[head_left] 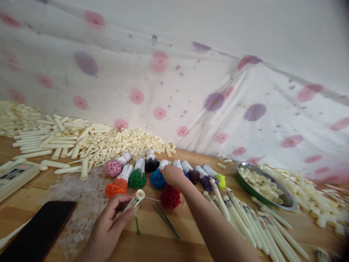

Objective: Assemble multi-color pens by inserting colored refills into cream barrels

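Observation:
My left hand (109, 222) is closed around a cream multi-colour pen barrel (133, 201), tilted with its open end up and coloured slots along its side. Over the bundles of refills, my right hand (173, 175) has its fingers curled at the white stems of the light-blue bundle (157, 179); what they pinch is hidden. Just under that wrist sits the red bundle (171, 196). Orange (116, 187), green (137, 177), pink (113, 167) and black bundles (151, 163) stand to the left. A loose green-tipped refill (137, 226) and tweezers (167, 221) lie in front.
Cream barrels and small parts (125, 142) are heaped along the back left. Finished-looking pens (245, 218) lie at right, beside a green-sided metal dish (290, 202) of cream pieces. A phone (40, 229), clear plastic bits (79, 203) and a calculator-like device (16, 176) occupy the left.

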Motion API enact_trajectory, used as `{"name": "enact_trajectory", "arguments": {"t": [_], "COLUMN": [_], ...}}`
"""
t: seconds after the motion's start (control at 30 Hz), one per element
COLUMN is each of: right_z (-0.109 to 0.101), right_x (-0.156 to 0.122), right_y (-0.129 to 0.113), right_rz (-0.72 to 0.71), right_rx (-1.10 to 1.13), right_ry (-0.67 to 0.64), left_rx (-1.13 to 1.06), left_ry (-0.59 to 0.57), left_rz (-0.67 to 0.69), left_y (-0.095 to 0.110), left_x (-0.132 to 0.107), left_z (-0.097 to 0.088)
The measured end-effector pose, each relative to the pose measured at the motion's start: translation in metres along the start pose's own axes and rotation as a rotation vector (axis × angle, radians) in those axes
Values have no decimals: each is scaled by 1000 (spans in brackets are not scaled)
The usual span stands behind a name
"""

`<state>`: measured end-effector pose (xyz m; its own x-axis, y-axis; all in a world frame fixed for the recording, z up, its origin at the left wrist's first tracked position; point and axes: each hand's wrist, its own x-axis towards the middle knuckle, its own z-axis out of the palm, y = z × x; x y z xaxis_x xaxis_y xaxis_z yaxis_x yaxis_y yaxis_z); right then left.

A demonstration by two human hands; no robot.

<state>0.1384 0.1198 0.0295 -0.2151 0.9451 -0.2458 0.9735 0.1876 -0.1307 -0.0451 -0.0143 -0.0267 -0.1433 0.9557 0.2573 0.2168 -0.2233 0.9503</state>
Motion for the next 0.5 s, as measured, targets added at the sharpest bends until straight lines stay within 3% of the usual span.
{"name": "enact_trajectory", "arguments": {"t": [0.33, 0.5], "right_z": [8, 10], "right_x": [-6, -15], "right_y": [10, 7], "right_rz": [65, 46], "right_rx": [453, 631], "right_ry": [-313, -345], "left_rx": [12, -7], "left_ry": [-37, -28], "left_rz": [2, -16], "left_y": [-1, 0], "left_x": [-1, 0], "left_z": [3, 4]}}
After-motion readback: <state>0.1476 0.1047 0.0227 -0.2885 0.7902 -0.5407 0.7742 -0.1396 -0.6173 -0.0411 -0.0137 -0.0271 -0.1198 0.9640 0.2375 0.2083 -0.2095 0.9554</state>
